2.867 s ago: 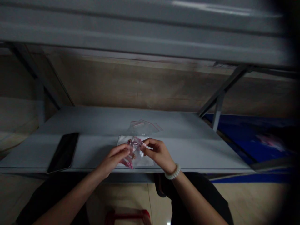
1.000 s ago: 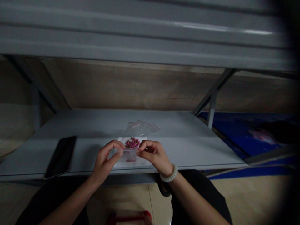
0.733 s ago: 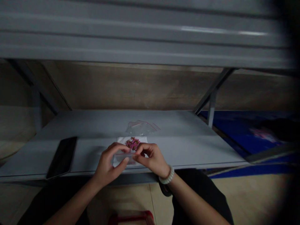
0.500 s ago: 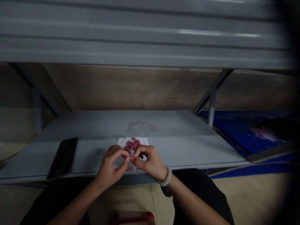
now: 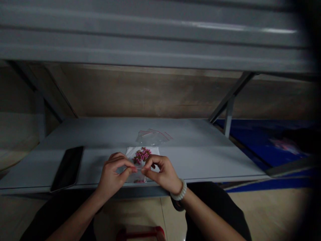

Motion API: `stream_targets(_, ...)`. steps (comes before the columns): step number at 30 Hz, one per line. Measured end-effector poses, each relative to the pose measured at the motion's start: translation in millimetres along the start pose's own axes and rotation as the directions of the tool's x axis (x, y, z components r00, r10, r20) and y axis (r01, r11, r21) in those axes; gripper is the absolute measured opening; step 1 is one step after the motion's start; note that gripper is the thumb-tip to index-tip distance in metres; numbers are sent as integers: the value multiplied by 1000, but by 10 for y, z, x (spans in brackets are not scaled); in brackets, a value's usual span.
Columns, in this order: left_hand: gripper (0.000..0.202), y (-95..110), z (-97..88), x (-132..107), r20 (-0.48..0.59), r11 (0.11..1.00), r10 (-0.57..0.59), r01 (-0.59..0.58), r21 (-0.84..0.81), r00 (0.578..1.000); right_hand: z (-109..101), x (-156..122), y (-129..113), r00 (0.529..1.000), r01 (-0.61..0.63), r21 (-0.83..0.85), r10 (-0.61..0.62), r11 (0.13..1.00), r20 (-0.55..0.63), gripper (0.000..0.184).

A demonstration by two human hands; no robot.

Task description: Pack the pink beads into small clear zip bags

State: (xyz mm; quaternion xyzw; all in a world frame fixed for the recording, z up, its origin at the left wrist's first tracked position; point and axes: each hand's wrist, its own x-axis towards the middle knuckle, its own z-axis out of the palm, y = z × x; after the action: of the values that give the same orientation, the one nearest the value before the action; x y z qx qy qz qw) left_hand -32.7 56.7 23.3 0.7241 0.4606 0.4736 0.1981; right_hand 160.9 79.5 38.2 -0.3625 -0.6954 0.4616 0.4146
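left hand [image 5: 110,172] and right hand [image 5: 160,174] pinch the clear plastic bag [image 5: 131,176] between thumbs and curled forefingers, fingertips almost meeting; keep the grip light and level above the pink beads [image 5: 141,155].

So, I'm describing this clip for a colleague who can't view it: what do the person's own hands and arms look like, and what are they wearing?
The left hand and right hand are bare, without gloves, and the forearms show no sleeves. The right wrist wears a bracelet of round, pale beads. Dark clothing shows below the arms.
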Motion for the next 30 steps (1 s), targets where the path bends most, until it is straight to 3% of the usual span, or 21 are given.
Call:
stream_targets(9,16,-2,-100,8,-30,988,-33,28,-151,999,-42,14,26,1000,4,110,-3,994,-4,19)
stream_targets(11,21,-42,-124,-3,42,955,-34,45,-292,999,-43,19,24,1000,24,155,-24,988,0,19)
stream_targets(13,43,-81,-136,-16,146,878,-76,136,-459,986,-44,24,2,995,81,176,-89,981,38,18)
stream_targets(15,59,-93,-121,-35,241,790,-184,289,-541,953,-39,28,-34,979,160,172,-178,972,95,17)
stream_targets(17,50,-66,-78,-67,343,732,-271,424,-533,900,-23,32,-61,961,209,175,-235,962,144,15)
stream_targets(20,33,7,6,-135,513,658,-250,533,-532,821,17,42,-44,956,184,233,-229,955,185,14)
stream_targets(22,28,30,39,-168,565,609,-232,571,-551,792,55,50,14,962,142,299,-203,944,182,16)
stream_targets(24,25,7,35,-166,539,594,-262,573,-564,801,109,52,96,982,78,380,-137,921,130,17)
stream_targets(26,25,-61,-5,-125,432,624,-347,548,-557,833,188,51,178,996,-41,499,-2,866,86,25)
stream_targets(28,26,-161,-70,-63,247,693,-451,511,-509,857,298,61,241,986,-169,608,138,775,98,38)
stream_targets(30,28,-284,-147,-7,52,766,-516,488,-418,855,439,97,277,966,-251,656,222,712,129,47)
